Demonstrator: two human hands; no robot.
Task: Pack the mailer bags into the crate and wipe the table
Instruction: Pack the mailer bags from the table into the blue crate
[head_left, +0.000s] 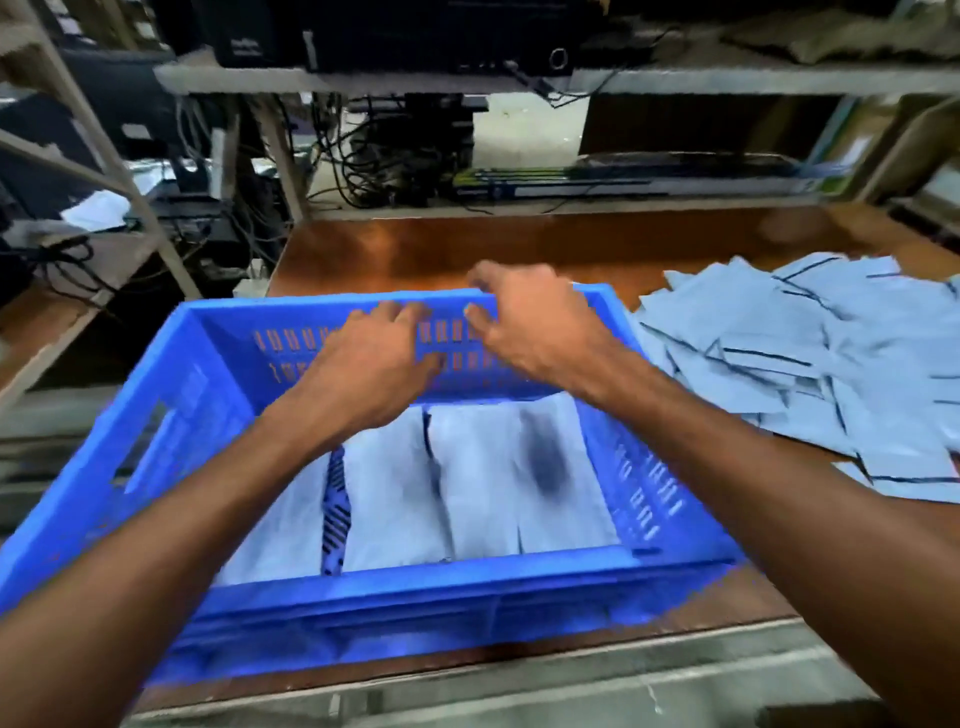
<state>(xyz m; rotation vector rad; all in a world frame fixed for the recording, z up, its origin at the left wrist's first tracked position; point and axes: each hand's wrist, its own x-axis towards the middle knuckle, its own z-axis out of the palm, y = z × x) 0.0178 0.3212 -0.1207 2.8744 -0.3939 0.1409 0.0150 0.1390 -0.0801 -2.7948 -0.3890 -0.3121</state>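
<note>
- Both hands are empty: the left hand (374, 364) is spread inside the crate (171, 415); the right hand (530, 322) is hooked over its far rim
- The crate could be dragged off the counter (415, 249) edge; the loose mailer bags (810, 358) could be scattered

Behind: metal shelving (727, 80) holding black electronics boxes (395, 36), tangled cables (374, 150) underneath, flat boxes (623, 179) on lower shelf, white paper (96, 208) at left.

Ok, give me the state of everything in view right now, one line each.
Crate: upright on table, partly filled.
Packed mailer bags: flat on the crate floor.
Loose mailer bags: piled on table, right of crate.
Left hand: empty, over crate.
Right hand: empty, at far rim.
Table: bare behind crate.
</note>
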